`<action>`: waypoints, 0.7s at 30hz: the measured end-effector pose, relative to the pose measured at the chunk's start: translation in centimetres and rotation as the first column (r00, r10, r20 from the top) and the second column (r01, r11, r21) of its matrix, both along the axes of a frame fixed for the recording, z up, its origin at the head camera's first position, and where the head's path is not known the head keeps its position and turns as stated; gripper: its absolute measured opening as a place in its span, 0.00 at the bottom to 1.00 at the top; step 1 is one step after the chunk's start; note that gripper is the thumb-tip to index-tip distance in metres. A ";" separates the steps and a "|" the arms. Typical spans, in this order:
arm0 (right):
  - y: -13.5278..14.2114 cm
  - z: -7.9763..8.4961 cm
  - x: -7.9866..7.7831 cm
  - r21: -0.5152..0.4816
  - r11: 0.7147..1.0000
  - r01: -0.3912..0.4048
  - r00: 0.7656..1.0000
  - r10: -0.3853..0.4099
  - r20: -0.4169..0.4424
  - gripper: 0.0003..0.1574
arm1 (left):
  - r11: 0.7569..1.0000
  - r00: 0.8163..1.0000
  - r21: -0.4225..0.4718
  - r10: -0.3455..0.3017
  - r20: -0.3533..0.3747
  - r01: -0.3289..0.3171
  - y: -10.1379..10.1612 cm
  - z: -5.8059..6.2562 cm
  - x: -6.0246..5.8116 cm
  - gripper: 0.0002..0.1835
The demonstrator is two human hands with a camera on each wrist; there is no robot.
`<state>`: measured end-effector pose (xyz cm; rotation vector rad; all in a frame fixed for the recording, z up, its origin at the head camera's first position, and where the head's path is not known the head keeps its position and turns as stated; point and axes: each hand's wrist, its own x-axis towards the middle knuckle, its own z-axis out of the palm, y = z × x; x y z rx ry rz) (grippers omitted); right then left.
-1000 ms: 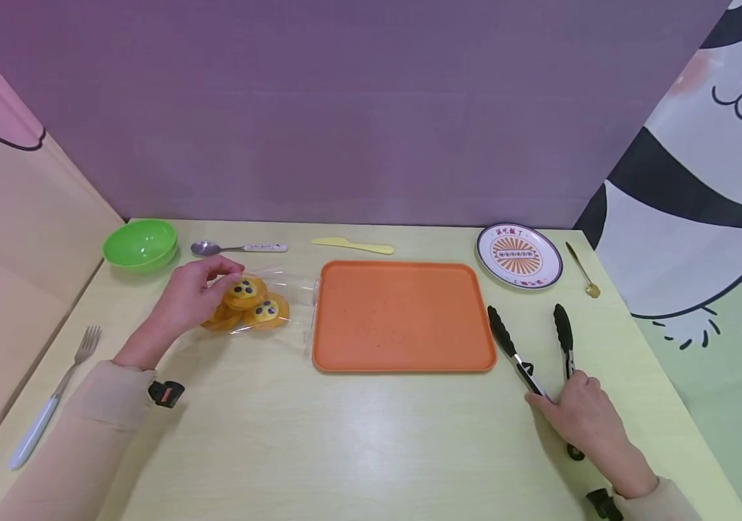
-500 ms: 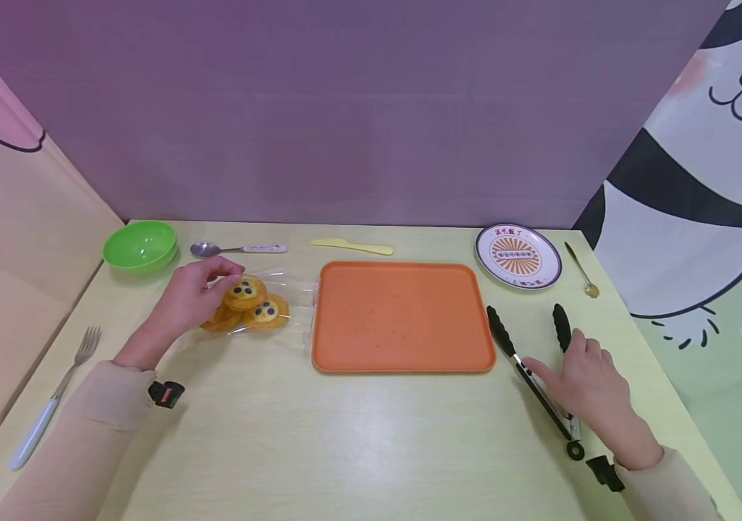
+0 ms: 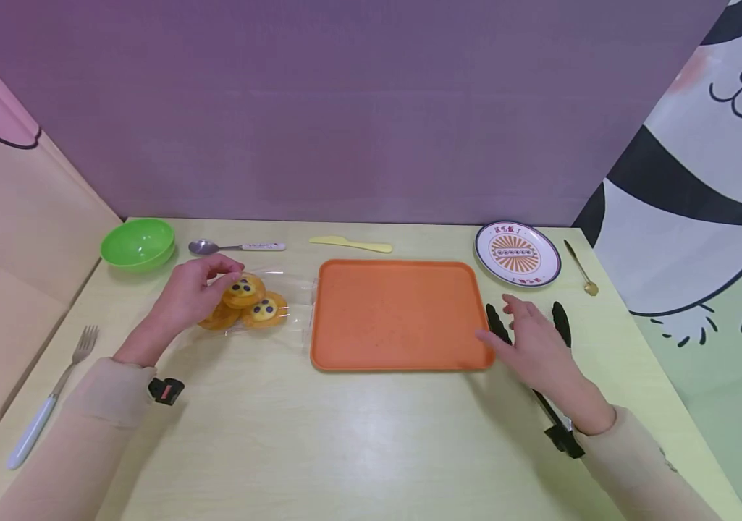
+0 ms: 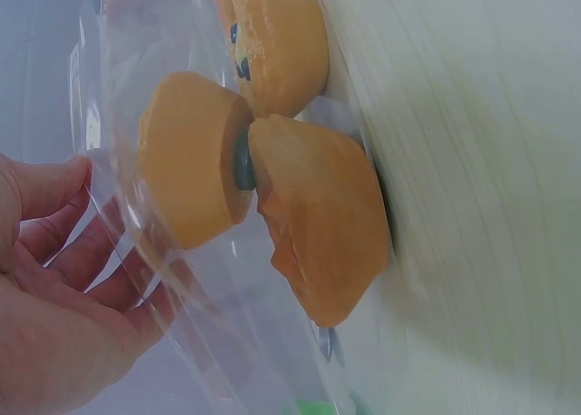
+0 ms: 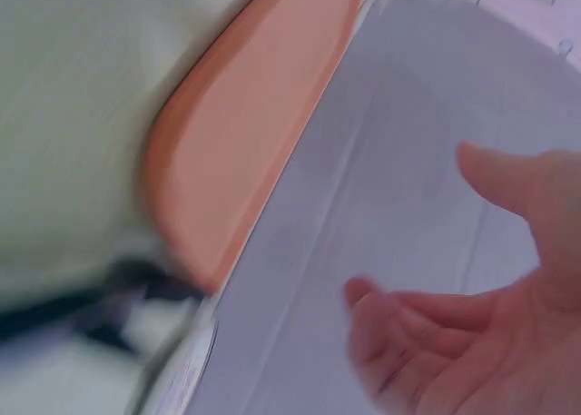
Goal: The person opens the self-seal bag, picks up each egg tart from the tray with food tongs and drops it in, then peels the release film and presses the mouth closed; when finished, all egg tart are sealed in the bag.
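Observation:
In the head view my left hand (image 3: 190, 293) pinches the edge of a clear plastic bag (image 3: 299, 295) holding several tarts (image 3: 264, 310) dotted with dark berries. The left wrist view shows the thumb and fingertips of that hand (image 4: 68, 288) at the film, beside the golden tarts (image 4: 327, 206). My right hand (image 3: 540, 354) hovers over the black-handled tongs (image 3: 562, 323), holding nothing, its thumb spread out toward the right edge of the orange tray (image 3: 403, 315). Part of the tongs is hidden beneath that hand; they lie spread on the table.
Along the back lie a green bowl (image 3: 138, 246), a spoon (image 3: 237, 247), a yellow knife (image 3: 351, 244) and a patterned plate (image 3: 517, 254). A fork (image 3: 51, 398) lies far left, a small golden spoon (image 3: 581, 268) far right. A purple wall (image 3: 357, 108) rises behind.
My right hand has let go of the tongs and moved forward and left toward the tray. The left hand stays on the bag.

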<state>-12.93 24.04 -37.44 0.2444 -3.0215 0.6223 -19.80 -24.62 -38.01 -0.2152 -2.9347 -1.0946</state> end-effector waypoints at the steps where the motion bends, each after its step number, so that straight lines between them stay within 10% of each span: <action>1: -0.9 0.1 -0.3 -0.048 0.998 -0.032 0.999 0.031 -0.022 0.49 | 1.000 1.000 -0.002 -0.002 -0.002 0.002 0.0 0.0 0.0 0.16; 9: -8.1 0.1 -1.8 -0.242 0.950 -0.197 0.979 0.176 -0.106 0.33 | 1.000 1.000 0.001 -0.004 -0.014 0.004 0.1 -0.2 -0.2 0.14; 17: -14.4 -1.5 -2.0 -0.391 0.894 -0.221 0.967 0.253 0.034 0.20 | 1.000 0.999 -0.005 -0.009 -0.034 0.009 0.1 -0.5 -0.2 0.14; 21: -17.8 -2.7 -1.4 -0.550 0.810 -0.204 0.926 0.342 0.159 0.12 | 1.000 0.999 -0.002 0.003 -0.033 -0.003 0.0 -0.6 -0.1 0.12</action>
